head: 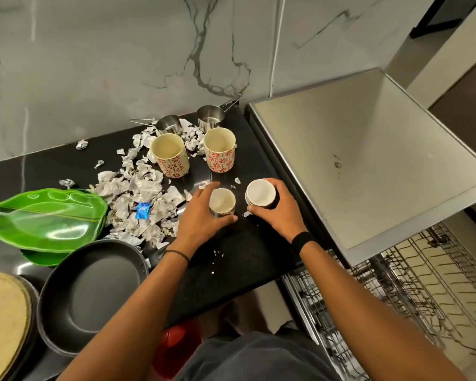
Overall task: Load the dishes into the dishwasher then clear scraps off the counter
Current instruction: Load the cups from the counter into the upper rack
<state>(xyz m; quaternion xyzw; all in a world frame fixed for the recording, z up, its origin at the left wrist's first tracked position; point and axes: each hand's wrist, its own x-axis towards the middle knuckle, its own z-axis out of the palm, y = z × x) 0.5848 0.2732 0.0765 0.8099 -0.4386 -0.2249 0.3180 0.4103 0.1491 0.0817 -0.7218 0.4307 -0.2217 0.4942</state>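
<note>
On the black counter [231, 259] my left hand [201, 215] curls around a small cream cup [222, 202]. Just to its right, my right hand [276, 213] grips a second small cup [260, 193], slightly tilted. Behind them stand two taller cream cups with red flower patterns [171, 155] [220, 153]. Two steel measuring cups [171, 125] [210, 116] sit by the wall. Crumpled paper scraps [140, 193] and a blue wrapper [143, 210] spread over the counter's middle. The dishwasher's wire rack [396, 298] is pulled out at lower right.
Green leaf-shaped plates [47, 218] are stacked at left. A dark frying pan [94, 292] sits on stacked dark dishes at front left, beside a tan round plate [3, 323]. A steel-topped surface [363, 160] borders the counter on the right. A red bin [176, 345] stands below.
</note>
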